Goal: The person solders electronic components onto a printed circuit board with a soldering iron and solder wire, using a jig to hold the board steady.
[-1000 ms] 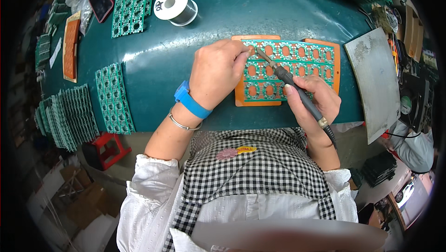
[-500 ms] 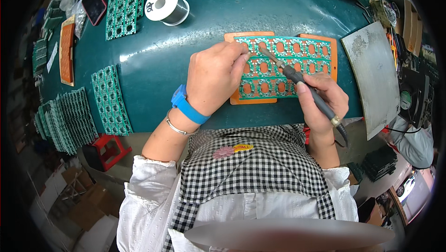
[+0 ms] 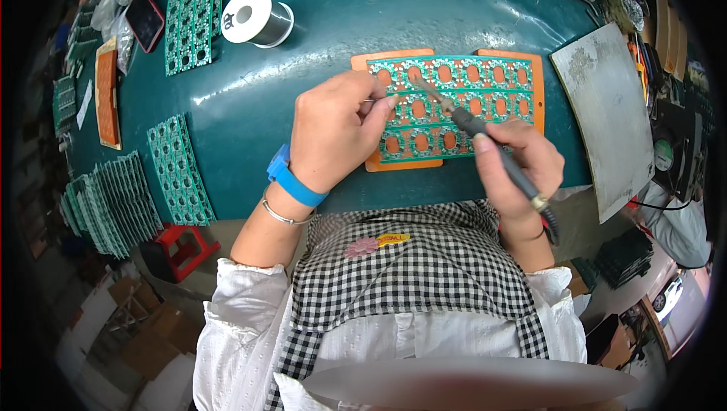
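Note:
My right hand [image 3: 526, 165] is closed around the dark handle of a soldering iron [image 3: 505, 158]. The iron slants up to the left, its tip over the top row of a green circuit board panel [image 3: 458, 93] with orange showing through its oval holes. Beneath the panel lies an orange tray [image 3: 538, 81], its edges sticking out. My left hand [image 3: 333, 127], with a blue band on its wrist, pinches a thin wire [image 3: 369, 100] at the panel's left edge. The left fingers hide part of the middle row. Whether the iron's tip touches the board, I cannot tell.
A white spool of grey wire [image 3: 257, 18] stands at the back left, near board panels [image 3: 189, 21] and a phone [image 3: 145, 20]. More panels [image 3: 113, 203] stand in a row at the left. A metal plate [image 3: 606, 123] lies at the right.
My left fingers have drawn back slightly toward me, uncovering the top-left hole of the panel. The iron's tip has shifted only a little over the top row. The whole view has moved slightly.

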A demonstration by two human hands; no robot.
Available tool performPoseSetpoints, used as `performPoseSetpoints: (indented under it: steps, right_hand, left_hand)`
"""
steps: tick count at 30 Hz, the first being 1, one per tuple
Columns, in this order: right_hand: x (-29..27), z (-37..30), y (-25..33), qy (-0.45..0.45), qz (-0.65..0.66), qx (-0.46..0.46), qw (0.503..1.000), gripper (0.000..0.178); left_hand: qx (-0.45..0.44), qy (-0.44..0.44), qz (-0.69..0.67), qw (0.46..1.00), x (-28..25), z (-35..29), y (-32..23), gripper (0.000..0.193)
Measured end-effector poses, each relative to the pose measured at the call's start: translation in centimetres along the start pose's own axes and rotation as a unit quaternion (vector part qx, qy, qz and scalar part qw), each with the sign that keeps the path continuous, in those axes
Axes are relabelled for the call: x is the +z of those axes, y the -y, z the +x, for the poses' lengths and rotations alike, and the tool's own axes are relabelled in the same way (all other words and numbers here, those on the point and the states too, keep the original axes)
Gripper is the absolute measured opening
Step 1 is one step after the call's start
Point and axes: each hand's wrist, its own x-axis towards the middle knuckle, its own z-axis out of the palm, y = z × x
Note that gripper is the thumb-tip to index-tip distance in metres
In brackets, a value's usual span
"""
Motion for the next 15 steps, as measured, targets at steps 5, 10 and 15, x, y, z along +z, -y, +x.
performPoseSetpoints:
  steps: [5,10,15]
  right_hand:
    - [-1.9,-0.4,-0.7,-0.042,0.073,0.08,0.993,0.016]
    - [-1.3,0.2,-0.1,0.008,0.042,0.043,0.998,0.014]
    - [-1.3,0.2,-0.9,-0.012,0.033,0.009,0.999,0.015]
  left_hand:
    - [0.033,-0.046,0.009,0.998,-1.0,0.8,-0.5,0.008]
    - [-0.003,-0.035,0.011,0.999,-0.8,0.6,-0.5,0.006]
    - [0.001,-0.045,0.007,0.999,0.0,1.0,-0.7,0.006]
